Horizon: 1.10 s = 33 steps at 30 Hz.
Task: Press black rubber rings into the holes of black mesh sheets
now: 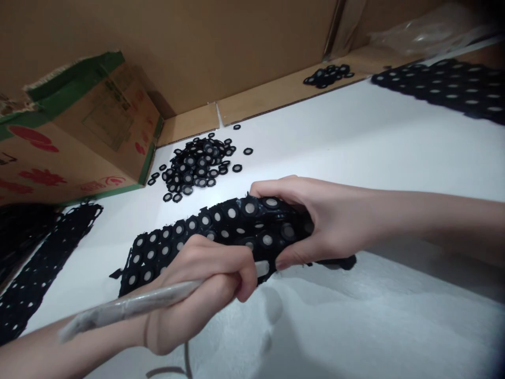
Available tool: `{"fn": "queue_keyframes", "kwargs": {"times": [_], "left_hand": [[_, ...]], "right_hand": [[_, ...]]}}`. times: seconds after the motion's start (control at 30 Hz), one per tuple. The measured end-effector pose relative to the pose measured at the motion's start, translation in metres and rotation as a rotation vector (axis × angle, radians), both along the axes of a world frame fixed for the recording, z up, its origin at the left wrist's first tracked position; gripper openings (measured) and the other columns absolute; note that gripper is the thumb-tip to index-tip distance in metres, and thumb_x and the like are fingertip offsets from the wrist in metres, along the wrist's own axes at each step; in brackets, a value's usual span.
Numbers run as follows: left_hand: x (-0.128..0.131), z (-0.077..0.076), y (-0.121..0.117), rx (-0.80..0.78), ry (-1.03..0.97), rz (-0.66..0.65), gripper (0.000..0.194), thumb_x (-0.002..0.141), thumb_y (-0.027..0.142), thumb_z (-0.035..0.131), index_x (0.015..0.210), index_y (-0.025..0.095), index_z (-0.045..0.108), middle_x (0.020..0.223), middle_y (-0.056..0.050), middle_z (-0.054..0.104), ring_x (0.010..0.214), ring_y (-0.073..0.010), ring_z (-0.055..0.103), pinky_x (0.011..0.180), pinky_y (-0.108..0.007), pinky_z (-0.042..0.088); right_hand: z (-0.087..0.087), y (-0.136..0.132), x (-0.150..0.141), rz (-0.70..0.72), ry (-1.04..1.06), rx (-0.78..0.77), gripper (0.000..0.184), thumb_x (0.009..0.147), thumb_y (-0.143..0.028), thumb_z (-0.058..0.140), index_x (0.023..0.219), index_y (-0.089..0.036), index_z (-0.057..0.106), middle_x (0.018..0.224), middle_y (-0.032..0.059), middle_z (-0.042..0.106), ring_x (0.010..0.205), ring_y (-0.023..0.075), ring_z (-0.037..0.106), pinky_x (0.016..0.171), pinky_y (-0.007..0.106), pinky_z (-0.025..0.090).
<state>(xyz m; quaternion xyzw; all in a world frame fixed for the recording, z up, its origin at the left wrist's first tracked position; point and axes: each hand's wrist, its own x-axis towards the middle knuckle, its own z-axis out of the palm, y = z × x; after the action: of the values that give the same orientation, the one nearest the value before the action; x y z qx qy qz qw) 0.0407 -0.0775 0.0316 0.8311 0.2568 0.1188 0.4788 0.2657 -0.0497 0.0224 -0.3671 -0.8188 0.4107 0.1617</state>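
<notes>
A black rubber-like sheet (179, 227) set with rows of pale round discs lies across the white table, its right part bent up. My right hand (311, 216) is closed on that raised end, thumb at the near edge and fingers over the far edge. In my left hand (209, 273) is a whitish pen-like tool (130, 306), gripped like a pencil. The tool's pale tip touches or sits just over the sheet beside my right thumb. My left hand hides part of the sheet's near rows.
Behind the sheet lies a pile of loose black rings (199, 163) with pale centres. A smaller heap (329, 76) sits on the cardboard ledge. Another disc-filled sheet (450, 87) is far right; a perforated black strip (47, 268) and a cardboard box (98, 126) stand left.
</notes>
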Motion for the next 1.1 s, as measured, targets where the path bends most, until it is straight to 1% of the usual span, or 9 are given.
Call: {"fn": "queue_keyframes", "kwargs": {"times": [0.27,0.47,0.67,1.1], "left_hand": [[-0.0011,-0.0041,0.0004,0.018,-0.022,-0.029,0.024,0.085,0.01,0.028,0.066,0.017,0.041,0.056,0.003,0.039,0.048,-0.0085,0.035,0.05,-0.024,0.03],[-0.0015,-0.0033,0.0015,0.01,-0.017,-0.052,0.024,0.086,0.011,0.028,0.067,0.017,0.039,0.057,0.002,0.039,0.05,-0.0087,0.035,0.051,-0.025,0.031],[-0.0014,-0.0026,0.001,-0.007,0.007,-0.051,0.024,0.086,0.013,0.025,0.065,0.018,0.038,0.055,0.002,0.038,0.049,-0.0104,0.035,0.051,-0.027,0.029],[-0.0022,-0.0046,0.0005,0.002,-0.032,-0.059,0.023,0.085,0.012,0.027,0.066,0.018,0.039,0.054,0.003,0.038,0.048,-0.0091,0.034,0.051,-0.025,0.028]], "right_hand": [[-0.0001,-0.0001,0.0,0.004,0.009,-0.001,0.039,0.062,-0.038,0.075,0.088,-0.022,0.051,0.086,-0.0005,0.059,0.078,0.0184,0.055,0.061,0.026,0.04],[0.0013,-0.0001,-0.0007,0.007,0.005,-0.007,0.038,0.062,-0.038,0.075,0.087,-0.022,0.051,0.09,0.0003,0.06,0.082,0.0193,0.054,0.064,0.027,0.04],[0.0014,0.0,-0.0007,0.006,-0.006,-0.001,0.038,0.062,-0.04,0.075,0.086,-0.023,0.051,0.088,0.0003,0.06,0.083,0.0204,0.055,0.065,0.028,0.04],[0.0021,-0.0003,-0.0007,0.01,-0.002,-0.018,0.037,0.063,-0.039,0.074,0.086,-0.022,0.051,0.086,-0.0006,0.058,0.08,0.0189,0.053,0.063,0.028,0.039]]}}
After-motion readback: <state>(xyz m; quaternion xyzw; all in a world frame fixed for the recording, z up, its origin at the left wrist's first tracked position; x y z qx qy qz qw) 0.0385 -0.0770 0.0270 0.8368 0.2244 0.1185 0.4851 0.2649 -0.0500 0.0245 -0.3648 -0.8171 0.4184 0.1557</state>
